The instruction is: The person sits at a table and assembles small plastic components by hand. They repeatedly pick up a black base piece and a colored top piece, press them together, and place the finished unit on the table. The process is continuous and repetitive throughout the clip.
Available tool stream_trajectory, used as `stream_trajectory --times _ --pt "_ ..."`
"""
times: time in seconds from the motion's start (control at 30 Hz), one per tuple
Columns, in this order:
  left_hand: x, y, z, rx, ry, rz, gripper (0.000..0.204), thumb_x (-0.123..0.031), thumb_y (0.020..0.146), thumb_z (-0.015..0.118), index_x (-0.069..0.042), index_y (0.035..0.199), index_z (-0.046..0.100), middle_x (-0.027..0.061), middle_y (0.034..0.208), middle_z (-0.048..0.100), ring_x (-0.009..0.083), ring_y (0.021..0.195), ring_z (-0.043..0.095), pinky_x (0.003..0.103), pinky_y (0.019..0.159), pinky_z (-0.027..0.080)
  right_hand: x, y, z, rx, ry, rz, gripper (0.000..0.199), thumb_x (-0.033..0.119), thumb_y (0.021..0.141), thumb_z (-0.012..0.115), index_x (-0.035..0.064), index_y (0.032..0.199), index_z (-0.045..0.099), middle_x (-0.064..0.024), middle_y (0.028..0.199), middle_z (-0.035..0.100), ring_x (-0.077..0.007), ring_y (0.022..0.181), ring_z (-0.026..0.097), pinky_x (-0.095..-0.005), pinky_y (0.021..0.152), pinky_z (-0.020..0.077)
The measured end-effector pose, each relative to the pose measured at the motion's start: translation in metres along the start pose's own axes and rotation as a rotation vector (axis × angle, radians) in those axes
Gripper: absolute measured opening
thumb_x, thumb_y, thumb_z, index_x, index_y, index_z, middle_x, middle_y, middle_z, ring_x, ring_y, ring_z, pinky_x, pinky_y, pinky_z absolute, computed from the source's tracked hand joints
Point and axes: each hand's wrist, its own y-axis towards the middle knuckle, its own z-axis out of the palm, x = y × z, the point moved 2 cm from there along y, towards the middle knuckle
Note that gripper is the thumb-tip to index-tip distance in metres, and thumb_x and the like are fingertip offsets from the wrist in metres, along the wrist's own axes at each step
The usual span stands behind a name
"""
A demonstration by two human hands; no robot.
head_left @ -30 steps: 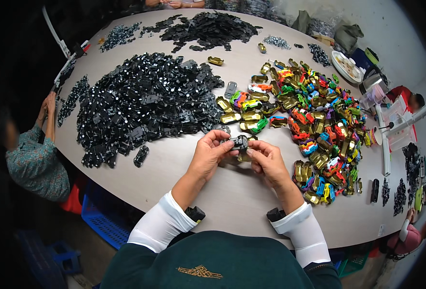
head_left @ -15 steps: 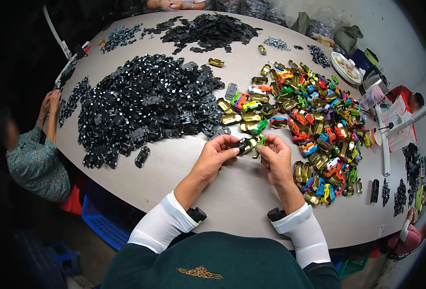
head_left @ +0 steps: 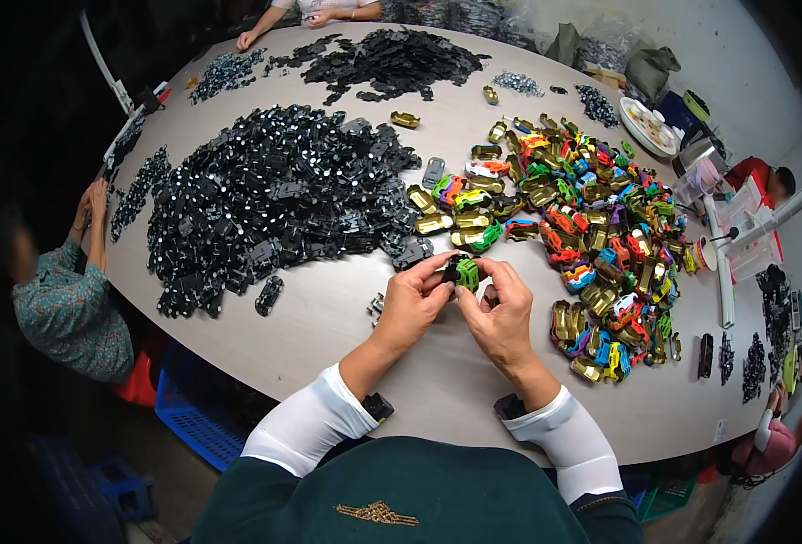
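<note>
Pinching a small green toy car body (head_left: 467, 272) with its black underside, both hands' fingers (head_left: 437, 269) close around it.

I see a little green toy car shell (head_left: 467, 272) with a black piece (head_left: 452, 268) pressed against its left side. Both sit up off the table, pinched between my fingertips. The green part faces up and a bit to the right. It is small and shiny, and my fingers hide its ends. Under it lies bare pale table top (head_left: 328, 317).
</note>
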Motion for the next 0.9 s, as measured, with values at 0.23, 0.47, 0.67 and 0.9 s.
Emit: stream_trajectory --times 0.23,0.47,0.67,0.9 --pt "-0.009 -0.005 0.005 0.041 0.39 0.147 0.049 0.011 0.085 0.053 0.002 0.133 0.049 0.0102 0.12 0.062 0.0154 0.108 0.06 0.028 0.094 0.049 -0.012 -0.002 0.002 -0.045 0.014 -0.021 0.029 0.0 0.075 0.07 -0.0037 0.103 0.061 -0.0054 0.087 0.06 -0.0032 0.048 0.04 -0.021 0.043 0.0327" --pt "-0.011 -0.005 0.001 0.15 0.26 0.171 0.045 0.008 0.085 0.058 0.003 0.13 0.053 0.0114 0.127 0.056 0.0161 0.113 0.057 0.029 0.096 0.046 -0.008 0.002 -0.007 0.0 -0.021 -0.019 0.035 0.002 0.074 0.068 -0.0009 0.109 0.064 -0.0083 0.084 0.058 -0.0105 0.054 0.047 -0.026 0.047 0.039" --pt "-0.008 -0.003 -0.001 0.028 0.084 0.091 0.03 0.001 0.087 0.064 0.005 0.116 0.059 0.0092 0.107 0.065 0.0138 0.096 0.063 0.027 0.086 0.052 -0.01 -0.001 -0.002 0.056 -0.038 -0.094 0.037 0.001 0.075 0.066 0.0 0.112 0.063 -0.0107 0.089 0.059 -0.0133 0.057 0.053 -0.0261 0.049 0.0433" --pt "-0.006 0.003 -0.01 0.056 -0.041 0.066 0.029 0.001 0.087 0.065 0.004 0.115 0.058 0.0089 0.103 0.067 0.0126 0.091 0.064 0.027 0.082 0.054 -0.007 -0.001 -0.004 0.099 0.055 -0.009 0.04 0.001 0.075 0.067 0.0007 0.115 0.065 -0.0089 0.089 0.059 -0.0102 0.061 0.053 -0.0232 0.05 0.0428"
